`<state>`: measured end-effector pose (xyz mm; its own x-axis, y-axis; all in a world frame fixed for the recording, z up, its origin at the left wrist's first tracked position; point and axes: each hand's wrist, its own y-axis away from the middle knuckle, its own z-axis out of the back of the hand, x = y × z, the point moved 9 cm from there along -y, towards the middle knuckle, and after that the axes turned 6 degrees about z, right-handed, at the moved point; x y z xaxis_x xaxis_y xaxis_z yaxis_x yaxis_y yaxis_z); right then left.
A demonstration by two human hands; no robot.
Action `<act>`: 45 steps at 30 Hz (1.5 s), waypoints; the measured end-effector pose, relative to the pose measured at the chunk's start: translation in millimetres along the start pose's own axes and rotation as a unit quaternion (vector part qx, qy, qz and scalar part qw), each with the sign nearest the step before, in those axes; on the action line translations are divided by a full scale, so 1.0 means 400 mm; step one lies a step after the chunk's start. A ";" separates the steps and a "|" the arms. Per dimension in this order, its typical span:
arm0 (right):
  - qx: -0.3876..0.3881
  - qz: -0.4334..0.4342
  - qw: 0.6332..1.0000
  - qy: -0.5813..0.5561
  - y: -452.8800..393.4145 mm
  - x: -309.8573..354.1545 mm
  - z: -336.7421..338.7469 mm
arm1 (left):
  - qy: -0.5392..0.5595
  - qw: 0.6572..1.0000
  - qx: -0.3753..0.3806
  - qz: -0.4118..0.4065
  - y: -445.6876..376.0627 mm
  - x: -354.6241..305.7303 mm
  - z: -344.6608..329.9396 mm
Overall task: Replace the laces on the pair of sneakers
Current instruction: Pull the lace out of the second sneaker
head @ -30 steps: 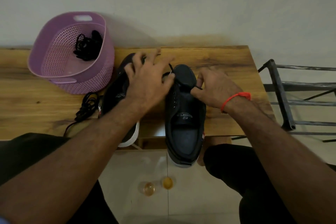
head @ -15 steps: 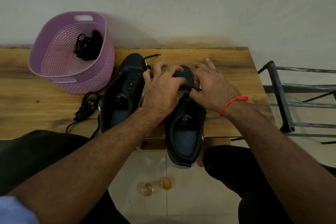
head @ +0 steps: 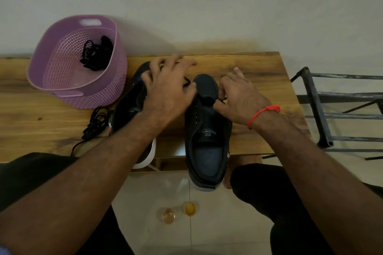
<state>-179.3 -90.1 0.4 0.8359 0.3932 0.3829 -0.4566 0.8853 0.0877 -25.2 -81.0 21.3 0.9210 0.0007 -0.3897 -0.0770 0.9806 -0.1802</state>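
Note:
Two dark sneakers stand on the wooden table (head: 259,68). The right sneaker (head: 207,128) overhangs the front edge with its toe pointing away from me. My left hand (head: 167,87) is above the left sneaker (head: 126,112), pinching one end of a black lace (head: 187,82) near the right sneaker's toe, its other fingers spread. My right hand (head: 238,95) pinches the other lace end at the right side of that shoe's front eyelets. The lace runs through the lowest eyelets; the upper eyelets look bare.
A purple perforated basket (head: 62,89) at the back left holds a tangle of black laces (head: 95,54). Another black lace bundle (head: 95,122) lies beside the left sneaker. A dark metal rack (head: 317,109) stands right of the table. Two small cups (head: 178,212) sit on the floor.
My left hand moved from the right shoe's toe back toward the left, pulling its lace end outward. My right hand drew back slightly and pulled its end to the right.

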 end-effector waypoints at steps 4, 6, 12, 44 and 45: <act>0.005 0.002 1.000 0.002 -0.003 -0.001 -0.004 | -0.069 0.992 0.089 -0.051 0.042 -0.059 -0.097; 0.012 0.003 1.000 0.003 -0.003 -0.003 -0.006 | -0.073 0.993 0.073 -0.048 0.043 -0.066 -0.102; 0.005 -0.004 1.000 0.004 -0.002 -0.008 -0.003 | -0.069 0.998 -0.014 -0.006 0.006 -0.029 -0.030; 0.099 0.140 0.980 0.098 0.012 0.112 -0.093 | -0.083 0.979 0.163 0.092 0.041 0.123 -0.018; 0.103 0.139 0.979 0.105 0.013 0.110 -0.097 | -0.084 0.979 0.163 0.091 0.041 0.122 -0.018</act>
<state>-133.1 -58.6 -18.2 0.7046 0.6739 0.2223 -0.7095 0.6762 0.1987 15.8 -66.1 -7.2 0.9554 0.1856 -0.2297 -0.1437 0.9717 0.1872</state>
